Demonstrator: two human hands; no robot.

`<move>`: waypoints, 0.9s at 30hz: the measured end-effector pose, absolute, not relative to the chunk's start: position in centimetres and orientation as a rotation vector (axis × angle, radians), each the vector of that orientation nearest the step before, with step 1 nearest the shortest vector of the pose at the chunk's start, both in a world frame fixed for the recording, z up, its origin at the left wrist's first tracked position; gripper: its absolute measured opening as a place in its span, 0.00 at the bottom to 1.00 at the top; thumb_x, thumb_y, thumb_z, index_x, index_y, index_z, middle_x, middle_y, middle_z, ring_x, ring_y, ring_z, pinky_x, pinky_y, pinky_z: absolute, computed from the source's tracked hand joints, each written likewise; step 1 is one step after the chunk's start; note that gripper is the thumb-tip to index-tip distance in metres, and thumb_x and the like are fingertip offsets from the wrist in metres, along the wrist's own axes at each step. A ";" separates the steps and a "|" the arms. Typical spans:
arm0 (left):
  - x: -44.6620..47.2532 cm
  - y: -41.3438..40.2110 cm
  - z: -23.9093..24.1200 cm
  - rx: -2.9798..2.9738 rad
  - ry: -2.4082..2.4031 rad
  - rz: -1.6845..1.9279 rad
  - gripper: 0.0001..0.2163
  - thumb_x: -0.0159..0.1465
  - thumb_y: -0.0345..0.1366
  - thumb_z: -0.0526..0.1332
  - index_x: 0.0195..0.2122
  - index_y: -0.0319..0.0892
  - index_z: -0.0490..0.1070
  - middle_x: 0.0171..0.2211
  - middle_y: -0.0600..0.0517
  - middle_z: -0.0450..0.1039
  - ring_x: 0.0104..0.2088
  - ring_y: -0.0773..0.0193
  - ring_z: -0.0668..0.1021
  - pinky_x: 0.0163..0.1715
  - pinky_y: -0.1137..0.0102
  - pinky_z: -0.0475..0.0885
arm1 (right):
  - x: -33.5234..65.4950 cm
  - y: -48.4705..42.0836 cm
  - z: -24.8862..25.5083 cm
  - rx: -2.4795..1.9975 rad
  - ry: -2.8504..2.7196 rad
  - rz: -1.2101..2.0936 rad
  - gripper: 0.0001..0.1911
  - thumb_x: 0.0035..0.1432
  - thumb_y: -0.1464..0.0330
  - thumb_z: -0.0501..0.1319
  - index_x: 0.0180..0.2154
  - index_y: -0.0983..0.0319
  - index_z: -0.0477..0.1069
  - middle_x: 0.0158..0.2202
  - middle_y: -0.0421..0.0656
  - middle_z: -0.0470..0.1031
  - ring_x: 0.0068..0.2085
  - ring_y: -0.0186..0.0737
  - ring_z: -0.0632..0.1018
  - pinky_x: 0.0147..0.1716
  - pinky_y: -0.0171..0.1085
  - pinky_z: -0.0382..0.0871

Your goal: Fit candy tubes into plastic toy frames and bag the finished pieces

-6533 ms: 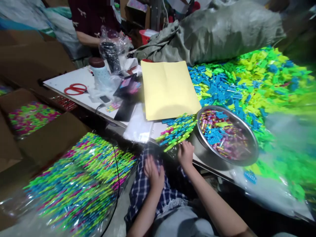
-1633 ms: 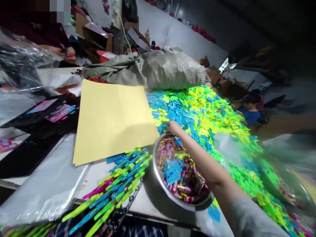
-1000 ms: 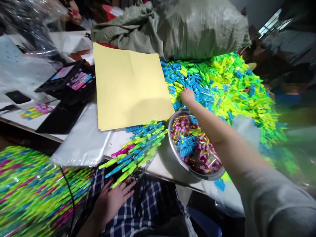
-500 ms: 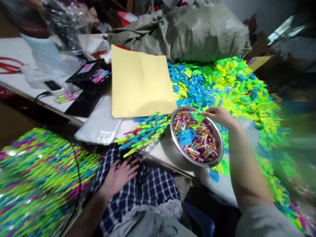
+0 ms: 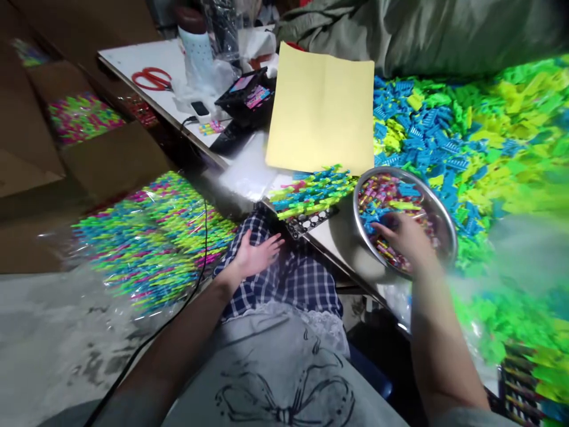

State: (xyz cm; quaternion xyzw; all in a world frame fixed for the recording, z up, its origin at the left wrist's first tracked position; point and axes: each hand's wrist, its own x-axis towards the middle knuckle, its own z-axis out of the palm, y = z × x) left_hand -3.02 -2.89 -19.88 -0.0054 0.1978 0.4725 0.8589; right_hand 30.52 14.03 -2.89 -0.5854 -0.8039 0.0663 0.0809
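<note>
My right hand (image 5: pixel 409 237) is down inside a round metal bowl (image 5: pixel 450 237), its thumb and fingers closing on blue plastic pieces (image 5: pixel 374 217). Small pink and multicoloured wrapped tubes (image 5: pixel 386 185) fill the bowl, with a yellow-green piece (image 5: pixel 402 206) lying on top. Part of the contents is hidden under the hand. Above my plaid-covered lap, my left hand (image 5: pixel 258 255) is held open, fingers spread and holding nothing. Between the hands, a bunch of coloured plastic sticks (image 5: pixel 317 191) rests at the table edge, above a black perforated strip (image 5: pixel 311 222).
A yellow sheet (image 5: pixel 322 112) stands behind the sticks. Loose blue, green and yellow pieces (image 5: pixel 444 130) are heaped at right. Red scissors (image 5: pixel 152 78), a bottle (image 5: pixel 195 50) and a black tray (image 5: pixel 249 98) are at back left. Bagged sticks (image 5: pixel 151 249) lie left, crossed by a black cable (image 5: pixel 195 290).
My right hand has dropped from the bowl's far rim, where it held a green piece, to the blue pieces inside. The camera view has turned left. My left hand stays open over the lap.
</note>
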 end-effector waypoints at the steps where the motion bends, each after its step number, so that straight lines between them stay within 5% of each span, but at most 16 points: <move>1: -3.0 -2.9 -19.8 -0.007 0.421 0.989 0.39 0.50 0.64 0.43 0.59 0.45 0.52 0.59 0.51 0.56 0.56 0.57 0.57 0.49 0.65 0.56 | 29.7 13.9 -3.5 -1.771 -2.421 0.151 0.24 0.46 0.49 0.58 0.37 0.63 0.69 0.33 0.48 0.72 0.32 0.45 0.72 0.30 0.39 0.63; 14: -2.4 -3.7 -18.9 -0.123 0.343 1.223 0.36 0.54 0.59 0.45 0.60 0.43 0.50 0.60 0.43 0.54 0.57 0.50 0.59 0.52 0.55 0.53 | 29.8 12.0 -3.9 -1.753 -2.018 0.167 0.18 0.45 0.57 0.62 0.36 0.62 0.69 0.30 0.43 0.70 0.30 0.41 0.70 0.30 0.38 0.62; 22: 0.1 -7.5 -9.3 -0.174 0.274 1.196 0.40 0.52 0.65 0.40 0.60 0.45 0.49 0.60 0.47 0.55 0.62 0.51 0.50 0.55 0.47 0.44 | 27.8 5.7 -2.2 -1.522 -1.807 0.308 0.21 0.44 0.55 0.64 0.37 0.60 0.68 0.25 0.38 0.67 0.23 0.34 0.65 0.24 0.35 0.61; 27: 1.2 -8.0 -5.3 -0.112 0.294 1.099 0.42 0.47 0.68 0.43 0.59 0.48 0.53 0.59 0.51 0.55 0.63 0.53 0.44 0.54 0.49 0.47 | 24.4 1.6 -0.8 -1.379 -2.023 0.478 0.09 0.50 0.61 0.61 0.34 0.57 0.68 0.32 0.41 0.68 0.30 0.38 0.69 0.30 0.38 0.65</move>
